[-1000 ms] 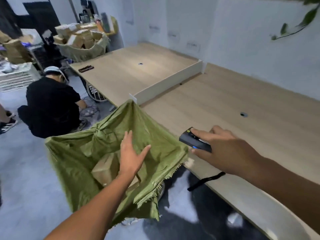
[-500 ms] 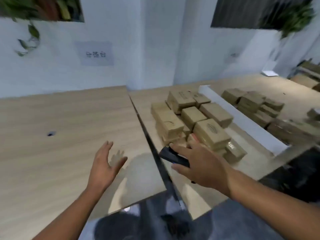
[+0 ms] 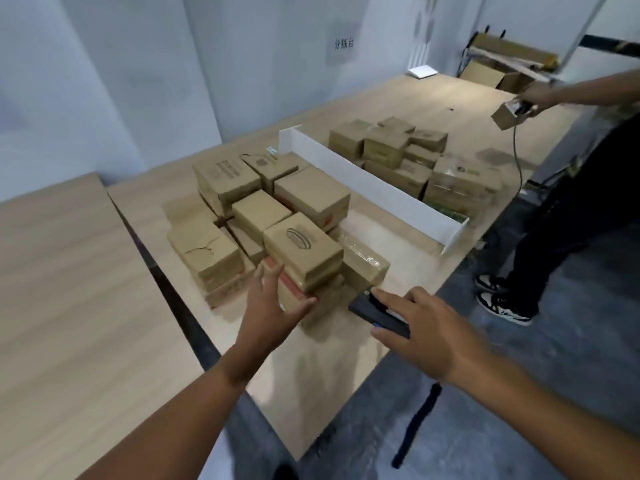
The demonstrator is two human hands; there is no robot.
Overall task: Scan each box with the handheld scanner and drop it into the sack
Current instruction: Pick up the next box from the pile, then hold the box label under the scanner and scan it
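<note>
The oval-printed cardboard box tops the pile of boxes just beyond the left hand, whose fingers are spread and straight; whether they touch it is unclear. Right of it, the right hand grips the black handheld scanner, with its strap dangling below.

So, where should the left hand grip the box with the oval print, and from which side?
Probably its near end, thumb and fingers across the two long sides, from the front: the box lies flat atop the stack, sides exposed, the left hand open before it.
</note>
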